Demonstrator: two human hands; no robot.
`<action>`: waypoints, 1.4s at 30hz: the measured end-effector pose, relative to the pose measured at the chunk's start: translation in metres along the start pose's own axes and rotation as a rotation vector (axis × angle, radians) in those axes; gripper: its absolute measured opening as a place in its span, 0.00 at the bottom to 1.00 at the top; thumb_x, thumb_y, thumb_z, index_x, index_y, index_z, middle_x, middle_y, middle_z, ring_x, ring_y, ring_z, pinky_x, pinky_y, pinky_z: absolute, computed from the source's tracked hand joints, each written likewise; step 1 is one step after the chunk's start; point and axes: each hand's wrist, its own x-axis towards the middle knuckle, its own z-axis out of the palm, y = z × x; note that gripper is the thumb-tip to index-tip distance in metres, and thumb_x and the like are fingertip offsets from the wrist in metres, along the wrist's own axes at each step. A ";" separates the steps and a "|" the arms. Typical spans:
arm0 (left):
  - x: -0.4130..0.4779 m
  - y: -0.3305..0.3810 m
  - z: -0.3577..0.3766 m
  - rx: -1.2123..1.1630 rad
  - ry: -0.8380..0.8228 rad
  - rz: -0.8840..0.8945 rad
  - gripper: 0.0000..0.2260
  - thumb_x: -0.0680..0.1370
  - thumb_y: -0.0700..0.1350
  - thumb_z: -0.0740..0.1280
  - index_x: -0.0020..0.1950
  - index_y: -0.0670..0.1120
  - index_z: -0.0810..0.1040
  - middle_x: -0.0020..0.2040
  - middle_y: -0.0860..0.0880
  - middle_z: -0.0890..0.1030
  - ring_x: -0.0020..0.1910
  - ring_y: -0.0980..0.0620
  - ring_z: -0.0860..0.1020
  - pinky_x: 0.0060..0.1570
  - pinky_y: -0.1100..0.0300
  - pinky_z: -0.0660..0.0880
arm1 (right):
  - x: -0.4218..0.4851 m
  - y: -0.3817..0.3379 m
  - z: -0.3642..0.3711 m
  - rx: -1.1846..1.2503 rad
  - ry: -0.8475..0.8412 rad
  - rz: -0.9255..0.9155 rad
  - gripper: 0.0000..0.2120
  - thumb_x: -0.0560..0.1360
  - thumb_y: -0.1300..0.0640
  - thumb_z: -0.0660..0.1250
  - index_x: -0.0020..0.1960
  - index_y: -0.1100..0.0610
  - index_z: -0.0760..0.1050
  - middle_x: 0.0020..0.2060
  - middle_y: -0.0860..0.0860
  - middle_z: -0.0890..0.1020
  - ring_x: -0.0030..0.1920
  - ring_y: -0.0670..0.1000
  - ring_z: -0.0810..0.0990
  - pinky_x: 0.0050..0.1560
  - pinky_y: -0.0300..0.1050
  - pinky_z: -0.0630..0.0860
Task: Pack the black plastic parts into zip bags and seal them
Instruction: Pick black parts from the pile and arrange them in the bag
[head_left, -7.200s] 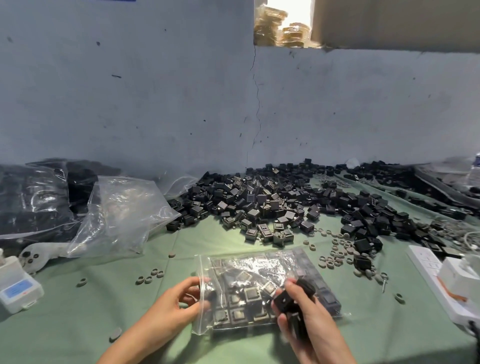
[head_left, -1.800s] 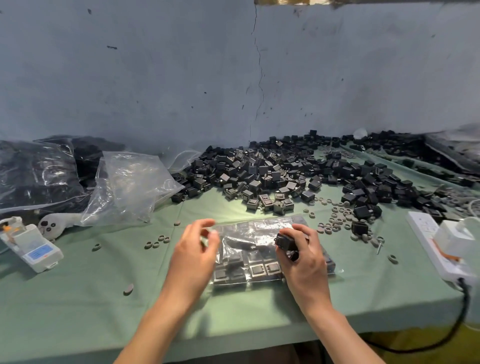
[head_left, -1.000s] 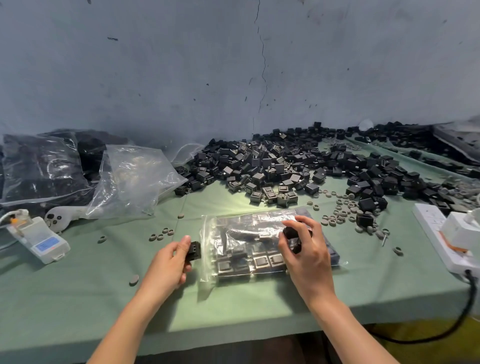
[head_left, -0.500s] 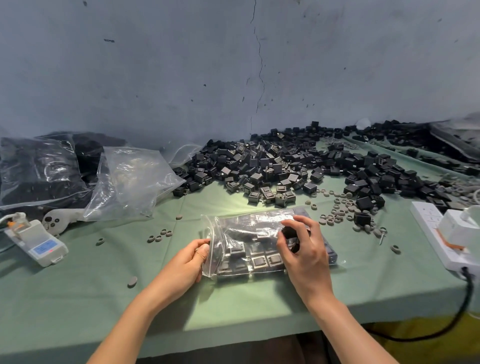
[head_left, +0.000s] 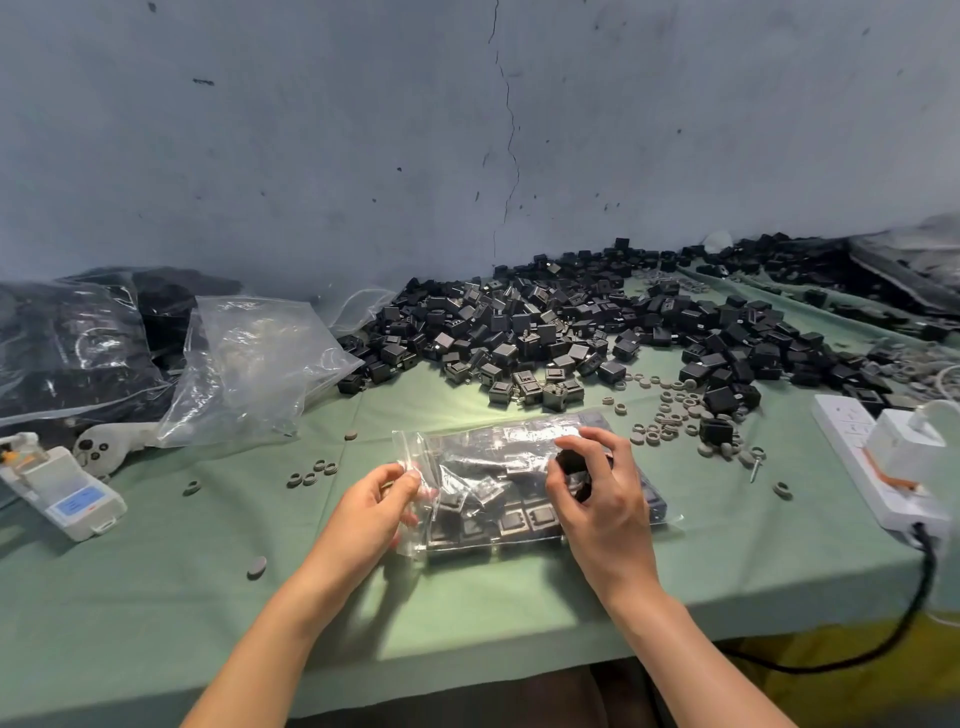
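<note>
A clear zip bag (head_left: 498, 483) filled with rows of black plastic parts lies flat on the green cloth in front of me. My left hand (head_left: 376, 512) pinches the bag's open left end. My right hand (head_left: 597, 493) rests over the bag's right half, fingers curled round a black part (head_left: 571, 462). A large heap of loose black parts (head_left: 545, 332) spreads along the wall behind the bag.
Empty clear bags (head_left: 249, 364) and filled dark bags (head_left: 67, 348) lie at the left. A small white scale (head_left: 72, 493) sits at the far left. Grey rings (head_left: 670, 415) are scattered right of the bag. A white power strip (head_left: 878, 467) with a cable lies at the right edge.
My left hand had picked up a loose part beside the bag a second ago; now it pinches the bag's mouth. The right hand has stayed over the bag with its part.
</note>
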 end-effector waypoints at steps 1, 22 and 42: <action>0.000 0.000 -0.001 -0.018 0.024 -0.002 0.06 0.82 0.46 0.64 0.53 0.48 0.79 0.43 0.50 0.85 0.33 0.59 0.77 0.31 0.64 0.72 | 0.000 0.000 0.000 0.002 -0.001 0.001 0.12 0.76 0.58 0.72 0.59 0.56 0.77 0.60 0.53 0.75 0.55 0.52 0.79 0.57 0.44 0.77; 0.008 -0.022 -0.021 -0.314 0.352 -0.009 0.08 0.84 0.39 0.59 0.60 0.45 0.76 0.40 0.46 0.80 0.30 0.55 0.73 0.26 0.66 0.70 | -0.001 -0.003 -0.001 -0.005 0.012 0.015 0.12 0.77 0.58 0.71 0.60 0.56 0.78 0.60 0.54 0.75 0.55 0.49 0.76 0.56 0.42 0.74; -0.011 -0.024 -0.013 -0.245 0.314 0.207 0.12 0.83 0.53 0.62 0.54 0.46 0.80 0.37 0.50 0.80 0.32 0.53 0.74 0.29 0.66 0.70 | 0.008 -0.074 0.051 0.074 -0.181 -0.258 0.25 0.76 0.57 0.71 0.71 0.56 0.70 0.57 0.55 0.76 0.51 0.55 0.78 0.53 0.48 0.80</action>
